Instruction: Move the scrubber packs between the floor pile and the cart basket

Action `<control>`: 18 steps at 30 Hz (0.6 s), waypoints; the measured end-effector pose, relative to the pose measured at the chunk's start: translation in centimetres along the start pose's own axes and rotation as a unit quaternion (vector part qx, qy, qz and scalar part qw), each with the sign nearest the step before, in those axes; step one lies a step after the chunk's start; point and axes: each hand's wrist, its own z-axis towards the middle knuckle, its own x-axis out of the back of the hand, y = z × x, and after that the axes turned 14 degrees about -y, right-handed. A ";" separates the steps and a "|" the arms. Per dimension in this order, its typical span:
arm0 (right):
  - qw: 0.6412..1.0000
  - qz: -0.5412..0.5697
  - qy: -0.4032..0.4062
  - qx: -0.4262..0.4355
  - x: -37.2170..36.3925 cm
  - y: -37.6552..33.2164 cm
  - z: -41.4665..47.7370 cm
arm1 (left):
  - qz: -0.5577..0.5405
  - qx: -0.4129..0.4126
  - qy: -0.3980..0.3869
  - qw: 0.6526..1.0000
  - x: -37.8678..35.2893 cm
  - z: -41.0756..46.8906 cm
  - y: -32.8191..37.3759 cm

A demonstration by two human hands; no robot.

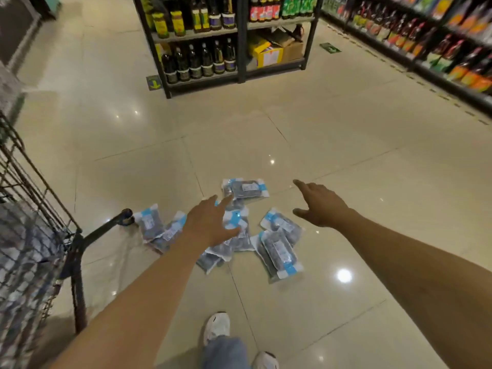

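Note:
Several flat clear packets with blue-and-white ends and dark contents lie scattered on the shiny tiled floor. One packet lies farthest away, another pair lies to the right, and two more lie near the cart's wheel. My left hand is stretched out over the middle of the pile with straight, spread fingers and holds nothing. My right hand reaches out to the right of the packets, fingers extended, also holding nothing.
A wire shopping cart stands at the left, its wheel beside the packets. A dark shelf unit with bottles and boxes stands ahead, and another shelf runs along the right. My shoes show at the bottom.

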 end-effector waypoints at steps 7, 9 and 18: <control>0.998 0.038 -0.036 -0.043 -2.6 7.4 2.9 | -0.005 -0.023 -0.034 0.999 -2.1 7.3 4.2; 0.996 0.047 -0.056 -0.056 -3.4 9.3 5.0 | -0.013 -0.027 -0.042 0.999 -2.8 10.1 4.8; 0.987 0.069 -0.132 -0.065 -6.4 15.7 17.1 | -0.054 -0.001 -0.095 0.994 -5.7 23.6 5.7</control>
